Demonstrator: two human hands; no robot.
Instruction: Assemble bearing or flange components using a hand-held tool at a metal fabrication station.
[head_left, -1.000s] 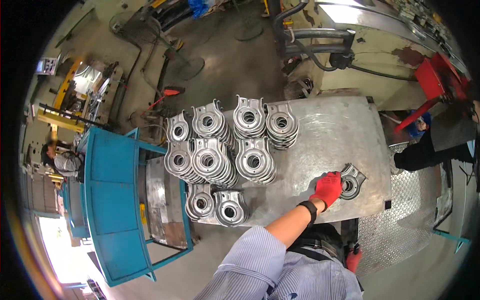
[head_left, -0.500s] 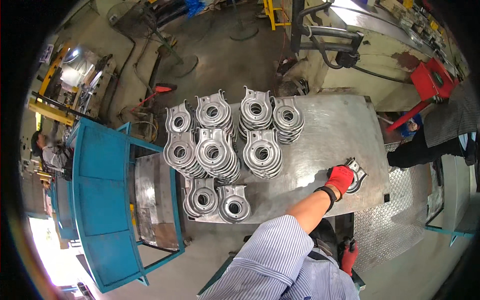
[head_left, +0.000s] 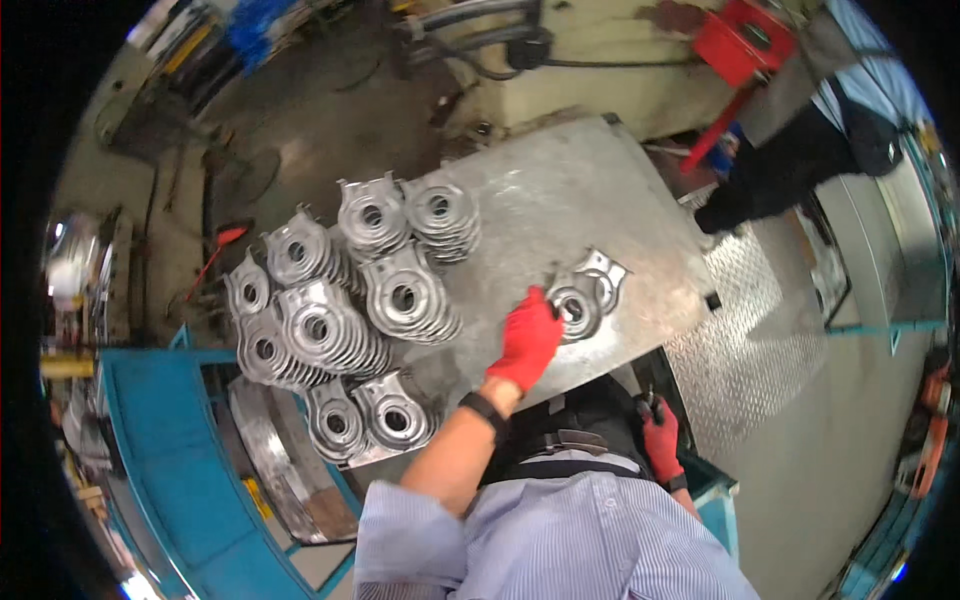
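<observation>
My left hand (head_left: 531,338), in a red glove with a dark band at the wrist, pinches the left edge of a stamped metal bracket (head_left: 577,317) with a round ringed hole. This bracket overlaps a second metal bracket (head_left: 609,274) on the metal table (head_left: 530,190). Low beside my body, away from the table top, my right hand (head_left: 660,436) wears a red glove too. Its fingers are curled around something small and dark that I cannot make out. To the left stand several stacks of like brackets (head_left: 404,292), leaning in overlapping rows.
A blue metal frame (head_left: 185,450) stands left of the table. Beyond the right side, another person in dark trousers (head_left: 790,175) stands near a red box on a post (head_left: 742,45). Tread plate (head_left: 740,340) covers the floor there.
The view has turned and shifted, so the table appears tilted. Two overlapping brackets now show by my left hand, where one was visible before. My right hand stays low beside my body.
</observation>
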